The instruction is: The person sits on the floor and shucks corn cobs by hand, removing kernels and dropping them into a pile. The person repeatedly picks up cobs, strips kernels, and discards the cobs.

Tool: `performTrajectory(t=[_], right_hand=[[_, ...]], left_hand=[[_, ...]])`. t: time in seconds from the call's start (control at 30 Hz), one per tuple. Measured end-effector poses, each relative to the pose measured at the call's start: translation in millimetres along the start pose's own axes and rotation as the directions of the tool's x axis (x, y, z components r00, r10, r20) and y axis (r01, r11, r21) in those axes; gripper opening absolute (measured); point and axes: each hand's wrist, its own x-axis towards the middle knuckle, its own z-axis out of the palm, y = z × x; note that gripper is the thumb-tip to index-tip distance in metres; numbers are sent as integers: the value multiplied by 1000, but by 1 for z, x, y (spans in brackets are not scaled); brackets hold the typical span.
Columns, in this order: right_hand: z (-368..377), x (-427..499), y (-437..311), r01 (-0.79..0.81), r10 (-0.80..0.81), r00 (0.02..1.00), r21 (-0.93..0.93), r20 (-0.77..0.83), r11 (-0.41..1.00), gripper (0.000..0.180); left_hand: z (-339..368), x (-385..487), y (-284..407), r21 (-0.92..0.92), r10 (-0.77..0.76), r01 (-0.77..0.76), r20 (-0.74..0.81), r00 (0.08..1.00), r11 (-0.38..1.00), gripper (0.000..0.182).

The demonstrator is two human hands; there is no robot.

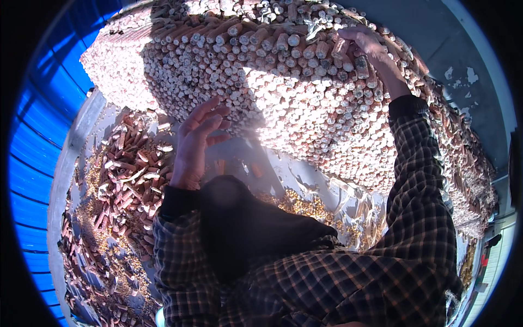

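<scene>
A tall stack of shelled corn cobs (286, 98) stands before me, most of them laid with their round ends facing me. At the stack's upper right, my right hand (363, 43) reaches over the top layer. Its fingers are closed around one corn cob (340, 48), which tilts out from the row beside others. My left hand (200, 133) hangs in front of the stack's lower part, palm inward and fingers apart, with nothing in it. Some dry husk (314, 30) lies on top of the stack near my right hand.
A loose heap of corn cobs (126, 175) lies on the floor at left. Yellow kernels (304, 204) and dry husks (363, 216) are scattered at the stack's foot. A blue ribbed metal wall (32, 180) rises at far left, a grey wall (433, 36) at upper right.
</scene>
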Motion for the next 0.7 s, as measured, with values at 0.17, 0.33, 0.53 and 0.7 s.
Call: performTrajectory(t=[0.17,0.33,0.53,0.7], right_hand=[[8,25,35,2,8,999,-256,40,967,34],[37,51,56,-57,85,995,-414,50,909,35],[27,41,57,129,-106,989,-256,102,958,40],[23,-3,20,292,-288,956,-223,51,930,34]], left_hand=[[1,0,-1,20,-29,29,-15,999,999,44],[-2,0,0,47,-34,33,23,999,998,42],[-2,-1,1,69,-36,34,37,999,997,41],[-2,-3,3,73,-23,20,40,999,997,40]])
